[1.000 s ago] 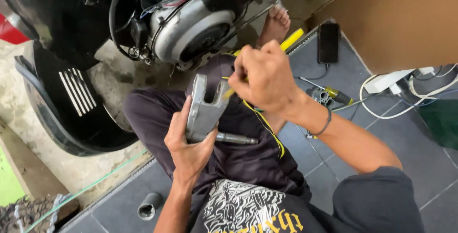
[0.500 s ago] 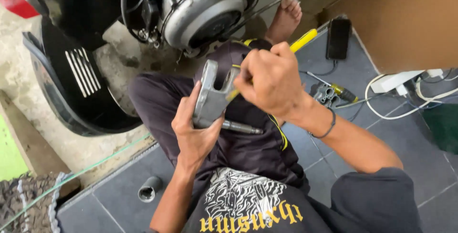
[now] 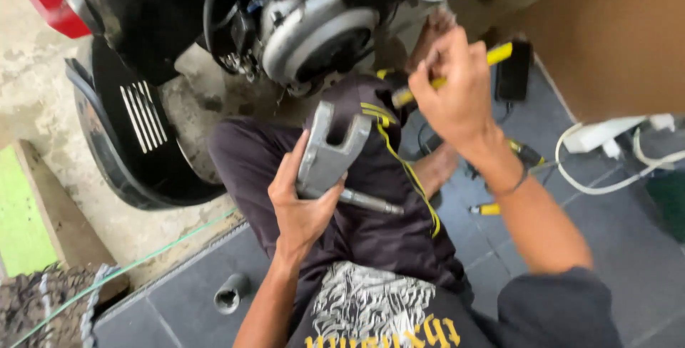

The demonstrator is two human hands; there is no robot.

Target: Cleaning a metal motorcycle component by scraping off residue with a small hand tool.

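Grey floor tiles (image 3: 614, 262) lay beneath the seated person, whose left hand (image 3: 303, 202) clasped a forked grey metal bracket (image 3: 330, 154) above the lap while the right hand (image 3: 457, 95) closed around a yellow-handled tool (image 3: 492, 55) nearby.

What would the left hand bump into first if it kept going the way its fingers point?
Probably the scooter's round silver engine cover. The left hand, gripping a grey forked metal part, points up toward it, though depth is hard to judge.
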